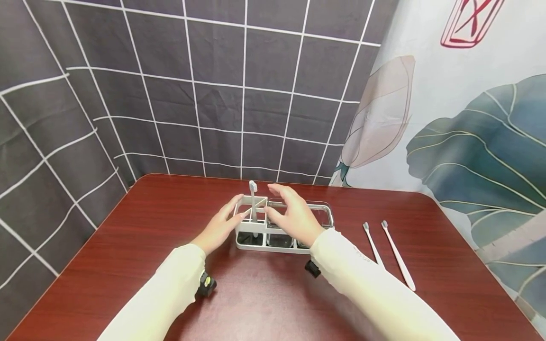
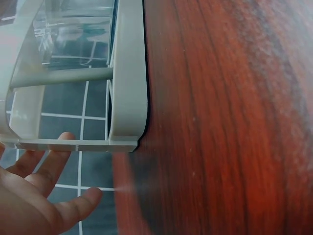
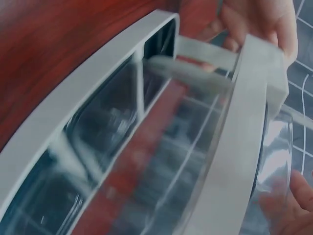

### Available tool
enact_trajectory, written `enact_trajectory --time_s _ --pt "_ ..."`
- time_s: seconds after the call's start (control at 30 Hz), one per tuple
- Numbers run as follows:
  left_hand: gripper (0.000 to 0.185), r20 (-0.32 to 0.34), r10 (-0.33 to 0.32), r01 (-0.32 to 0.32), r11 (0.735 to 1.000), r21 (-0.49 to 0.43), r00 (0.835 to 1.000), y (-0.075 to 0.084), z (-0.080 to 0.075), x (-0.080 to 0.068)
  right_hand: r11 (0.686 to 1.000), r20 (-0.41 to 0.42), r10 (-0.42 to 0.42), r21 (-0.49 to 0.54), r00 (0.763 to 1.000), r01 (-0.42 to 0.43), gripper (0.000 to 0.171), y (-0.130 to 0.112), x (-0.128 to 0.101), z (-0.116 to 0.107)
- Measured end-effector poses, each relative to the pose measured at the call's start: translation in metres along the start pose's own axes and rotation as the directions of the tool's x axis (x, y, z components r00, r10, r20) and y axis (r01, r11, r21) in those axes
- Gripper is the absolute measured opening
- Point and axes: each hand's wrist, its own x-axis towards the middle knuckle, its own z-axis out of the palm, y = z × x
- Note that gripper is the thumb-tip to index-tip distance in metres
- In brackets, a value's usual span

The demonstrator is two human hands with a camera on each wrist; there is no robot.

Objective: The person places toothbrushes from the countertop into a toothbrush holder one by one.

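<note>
A white toothbrush rack (image 1: 251, 226) with clear cups (image 1: 279, 240) stands on the table. One toothbrush (image 1: 253, 187) is upright in its left section, bristles up. At the rack's left end is my left hand (image 1: 217, 229), fingers spread. In the left wrist view a fingertip (image 2: 67, 135) meets the rack's end rail (image 2: 73, 145). Over the middle of the rack, my right hand (image 1: 296, 218) has its thumb apart from its extended fingers. The right wrist view catches part of that right hand (image 3: 288, 210) beside a clear cup wall (image 3: 275, 159).
Two more toothbrushes, a shorter-looking one (image 1: 373, 244) and one beside it (image 1: 398, 258), lie on the reddish-brown table (image 1: 141, 255) right of the rack. A dark grid-patterned curtain (image 1: 217, 109) hangs behind, with a floral one (image 1: 460, 123) at the right.
</note>
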Motion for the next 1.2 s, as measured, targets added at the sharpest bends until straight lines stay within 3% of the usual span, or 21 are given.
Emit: enact_trajectory --time_s 0.47,0.73,1.2 --pt "0.059 -0.015 0.031 -0.031 0.999 0.032 0.999 -0.004 0.001 0.002 0.955 -0.024 -0.043 -0.296 0.999 0.034 0.058 0.025 -0.024 -0.041" --pt "0.059 -0.017 0.050 -0.050 0.998 0.024 0.999 -0.004 0.002 0.003 0.948 -0.043 -0.002 -0.318 0.999 -0.012 0.059 0.042 -0.038 -0.060" --pt "0.060 0.003 0.020 -0.020 0.999 0.026 1.000 -0.002 -0.001 0.000 0.941 -0.126 0.008 -0.334 0.992 -0.050 0.056 0.068 -0.056 -0.087"
